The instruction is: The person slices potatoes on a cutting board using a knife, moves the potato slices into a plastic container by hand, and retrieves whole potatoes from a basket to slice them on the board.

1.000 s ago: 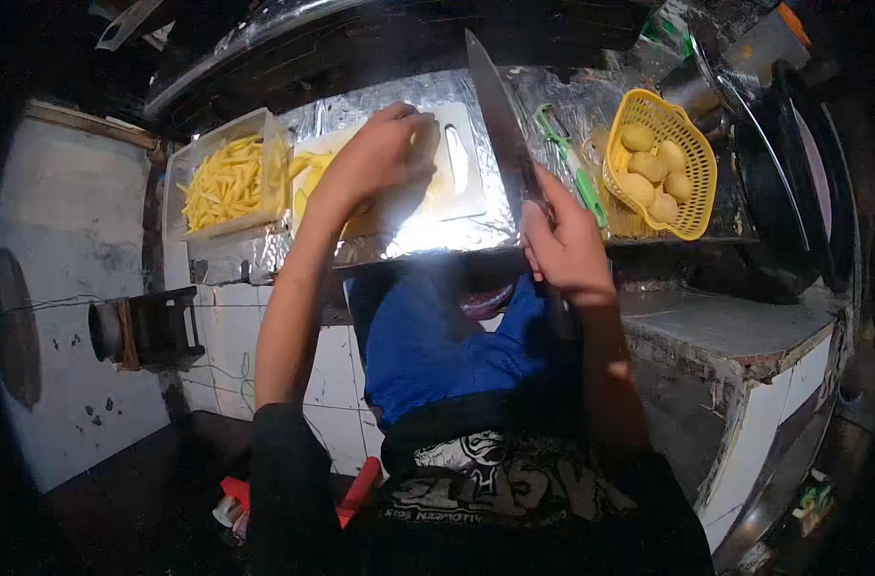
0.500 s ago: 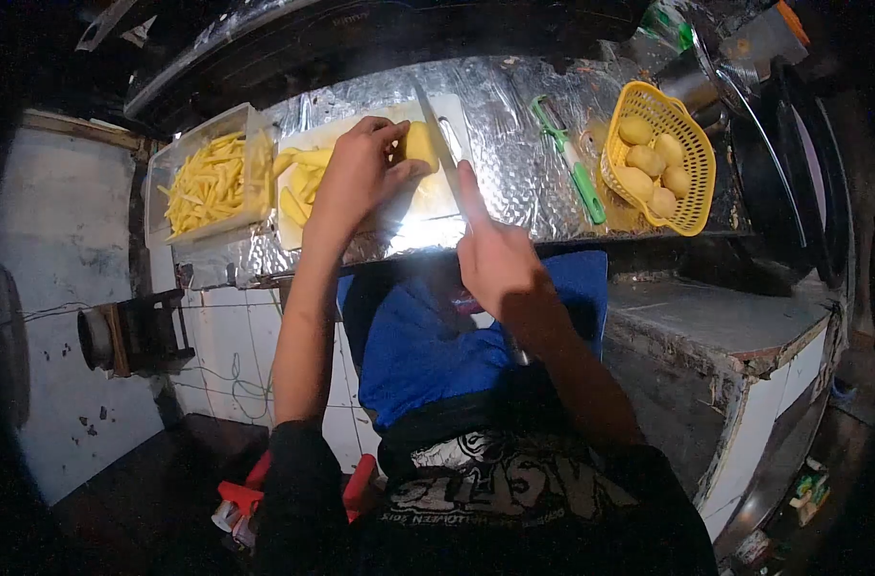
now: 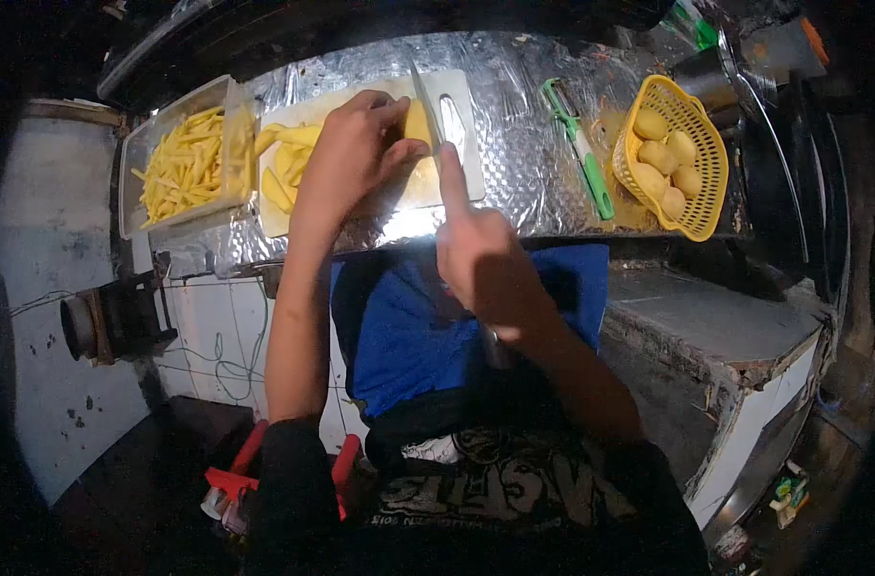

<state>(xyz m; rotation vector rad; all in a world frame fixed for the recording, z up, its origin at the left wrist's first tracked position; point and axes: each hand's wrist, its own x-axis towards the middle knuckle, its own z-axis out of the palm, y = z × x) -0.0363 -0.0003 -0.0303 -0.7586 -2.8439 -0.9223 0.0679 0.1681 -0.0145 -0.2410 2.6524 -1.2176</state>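
Observation:
My left hand point(image 3: 353, 144) is closed on a peeled potato point(image 3: 417, 127), pressing it to the white cutting board point(image 3: 469, 154). In my right hand point(image 3: 481, 252) is a knife point(image 3: 426, 104), its index finger stretched along the top of the blade. The blade stands against the potato's right side; whether its edge has entered the flesh I cannot tell. Cut potato slices point(image 3: 286, 168) lie on the board left of my left hand, which partly covers them.
A clear plastic tub point(image 3: 238, 144) of potato sticks point(image 3: 183, 168) stands left of the board. To the right lie a green-handled peeler point(image 3: 591, 168) and a yellow basket point(image 3: 711, 182) holding several whole potatoes point(image 3: 656, 156). Foil point(image 3: 524, 106) covers the counter.
The view has shifted slightly. The knife has moved left over the board, closer against the potato, and my right hand with it. My left hand keeps its hold on the potato.

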